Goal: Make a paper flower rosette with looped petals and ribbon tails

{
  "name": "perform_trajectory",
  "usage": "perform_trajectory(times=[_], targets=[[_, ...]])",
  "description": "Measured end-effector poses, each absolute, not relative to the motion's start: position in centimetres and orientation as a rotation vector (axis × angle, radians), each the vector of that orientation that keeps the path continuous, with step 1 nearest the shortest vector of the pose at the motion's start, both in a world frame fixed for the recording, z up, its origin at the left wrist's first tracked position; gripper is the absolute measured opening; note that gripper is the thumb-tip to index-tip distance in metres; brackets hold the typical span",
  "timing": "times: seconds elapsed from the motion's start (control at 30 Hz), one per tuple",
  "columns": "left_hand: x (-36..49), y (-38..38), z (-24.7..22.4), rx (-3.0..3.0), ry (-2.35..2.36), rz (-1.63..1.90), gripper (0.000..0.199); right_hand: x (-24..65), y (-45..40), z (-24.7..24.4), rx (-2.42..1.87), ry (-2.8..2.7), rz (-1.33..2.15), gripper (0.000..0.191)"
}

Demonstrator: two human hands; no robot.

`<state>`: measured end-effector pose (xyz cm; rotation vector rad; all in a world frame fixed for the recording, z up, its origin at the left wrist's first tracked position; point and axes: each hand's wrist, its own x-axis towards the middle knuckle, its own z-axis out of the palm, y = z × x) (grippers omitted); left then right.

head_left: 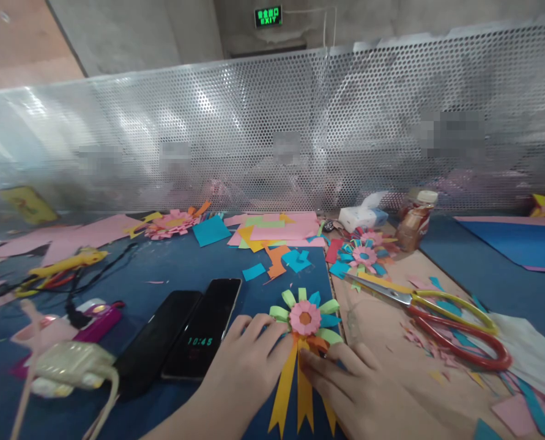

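**Paper rosette [305, 318] with yellow tails [285, 385], between two hands**

The rosette lay face up on the blue tabletop [185, 263], beside the edge of a brown board [368, 324]. Its pink, orange-centred flower was ringed by green and blue loops and points; the notched tails ran toward the person. The left hand [256, 348], fingers bent, met the rosette's lower left side; whether it gripped could not be told. The right hand [345, 379] had its fingertips at the top of the tails; its grip, too, could not be determined. Left of the left hand, a phone [203, 336] displaying 10:45 lay against a second dark device [159, 330]. To the right, scissors [403, 297] with one yellow and one red handle rested on the board among paper scraps [421, 342]. Farther back, a second rosette [364, 255] lay near a tissue pack [363, 217] and a capped bottle [413, 223]. A perforated metal screen [254, 104] stood behind.
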<state>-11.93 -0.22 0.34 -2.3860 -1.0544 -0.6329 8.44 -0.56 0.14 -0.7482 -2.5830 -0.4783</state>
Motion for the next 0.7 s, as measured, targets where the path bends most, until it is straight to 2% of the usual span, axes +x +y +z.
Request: perform_trajectory(times=[0.3, 0.7], targets=[[-12.01, 0.24, -0.16, -2.383, -1.125, -0.585, 0.014, 8.46, -0.62, 0.60, -0.732, -2.564, -0.511, 0.024], [-11.75, 0.41, 0.05, -2.413, -1.083, -0.616, 0.018, 8.43, -0.81, 0.57, -0.762, -2.581, -0.529, 0.025]])
